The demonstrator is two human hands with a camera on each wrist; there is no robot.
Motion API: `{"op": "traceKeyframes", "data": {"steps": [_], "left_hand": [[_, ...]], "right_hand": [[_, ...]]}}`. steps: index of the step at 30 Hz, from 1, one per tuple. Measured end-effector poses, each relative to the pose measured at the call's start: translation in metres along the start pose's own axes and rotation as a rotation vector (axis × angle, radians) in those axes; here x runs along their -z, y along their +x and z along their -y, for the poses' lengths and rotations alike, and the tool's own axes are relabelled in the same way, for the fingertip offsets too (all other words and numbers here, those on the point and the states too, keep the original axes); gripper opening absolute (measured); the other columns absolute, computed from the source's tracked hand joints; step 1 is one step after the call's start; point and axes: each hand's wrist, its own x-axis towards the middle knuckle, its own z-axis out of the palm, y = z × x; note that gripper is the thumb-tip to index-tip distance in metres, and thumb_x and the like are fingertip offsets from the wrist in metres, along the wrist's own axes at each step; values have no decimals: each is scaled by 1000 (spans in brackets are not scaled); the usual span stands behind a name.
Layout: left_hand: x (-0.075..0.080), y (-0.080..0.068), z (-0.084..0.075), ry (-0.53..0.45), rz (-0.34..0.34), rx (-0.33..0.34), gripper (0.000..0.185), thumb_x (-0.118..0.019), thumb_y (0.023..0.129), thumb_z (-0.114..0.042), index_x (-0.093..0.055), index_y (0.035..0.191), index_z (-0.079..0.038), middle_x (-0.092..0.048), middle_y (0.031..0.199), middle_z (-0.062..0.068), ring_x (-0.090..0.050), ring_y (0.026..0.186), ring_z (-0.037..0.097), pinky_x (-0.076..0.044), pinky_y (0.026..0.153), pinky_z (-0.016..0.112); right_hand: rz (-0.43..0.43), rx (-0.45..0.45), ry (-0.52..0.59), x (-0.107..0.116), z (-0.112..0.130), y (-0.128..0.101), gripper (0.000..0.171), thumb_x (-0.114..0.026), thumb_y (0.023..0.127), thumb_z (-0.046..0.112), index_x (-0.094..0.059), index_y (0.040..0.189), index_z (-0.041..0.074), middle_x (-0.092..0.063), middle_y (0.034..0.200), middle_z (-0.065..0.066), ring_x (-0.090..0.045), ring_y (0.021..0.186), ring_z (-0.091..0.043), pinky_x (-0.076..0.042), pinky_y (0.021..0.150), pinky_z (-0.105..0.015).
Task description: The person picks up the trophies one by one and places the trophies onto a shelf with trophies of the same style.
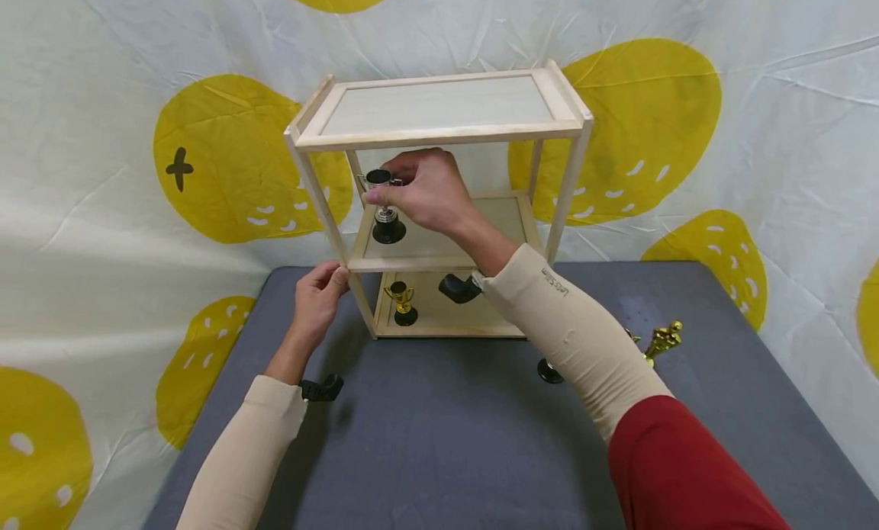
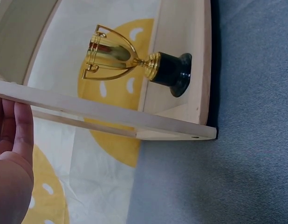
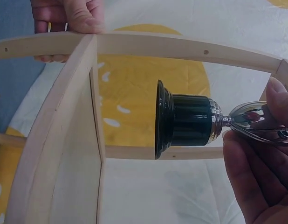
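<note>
Right hand (image 1: 429, 191) pinches the silver trophy (image 1: 384, 210) by its cup over the wooden shelf's (image 1: 439, 137) middle tier, left hand (image 1: 317, 297) gripping its front-left post.

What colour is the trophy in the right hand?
Silver cup on a black base; the trophy shows best in the right wrist view.

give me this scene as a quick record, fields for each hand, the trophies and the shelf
right hand: right hand grips the silver trophy by its cup, over the middle shelf
left hand: left hand holds the shelf's front left post
shelf: wooden shelf unit, three tiers, on a grey mat
bottom tier: small gold trophy, upright
on mat: gold figurine lying at the right
contact: whether the silver trophy's base touches the shelf cannot be told
</note>
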Motion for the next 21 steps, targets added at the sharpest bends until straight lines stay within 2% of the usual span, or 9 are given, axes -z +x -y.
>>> {"op": "traceKeyframes", "data": {"steps": [12, 21], "left_hand": [[0, -1, 0, -3, 2, 0, 30, -61, 104, -16, -67, 120, 9, -73, 90, -18, -68, 87, 3, -61, 84, 17], [0, 1, 2, -13, -1, -5, 32, -61, 104, -13, -65, 121, 14, -73, 90, -17, -68, 87, 3, -61, 84, 17]], "right_hand": [[-8, 51, -104, -5, -6, 8, 30, -88, 85, 29, -82, 107, 8, -80, 106, -5, -79, 102, -18, -63, 86, -32], [7, -16, -148, -9, -8, 12, 34, -86, 87, 34, -81, 112, 11, -81, 107, -5, -78, 98, -16, -62, 82, -30]]}}
